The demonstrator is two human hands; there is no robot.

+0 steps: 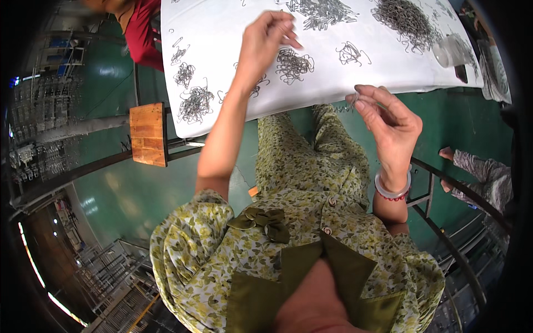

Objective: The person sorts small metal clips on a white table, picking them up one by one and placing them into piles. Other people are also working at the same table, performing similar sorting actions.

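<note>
My right hand (pixel 391 119) is in front of the table's near edge, thumb and index finger pinched on some small bent wire hooks (pixel 348 103); several seem to dangle in a short cluster. My left hand (pixel 272 39) reaches over the white tabletop (pixel 222 28), slightly blurred, its fingers loosely bent and apart with nothing visible in them. Just beyond it lies a heap of straighter, silvery metal pieces (pixel 327 14). Below its fingers is a pile of bent wire hooks (pixel 294 65), and a smaller pile (pixel 351 54) lies to the right.
A large dark heap of hooks (pixel 405 22) lies far right, near a clear plastic jar (pixel 448 53) on its side. More hook piles (pixel 195 104) sit at the left corner. A wooden board (pixel 148 135) adjoins the table. Another person's red sleeve (pixel 145 33) shows far left.
</note>
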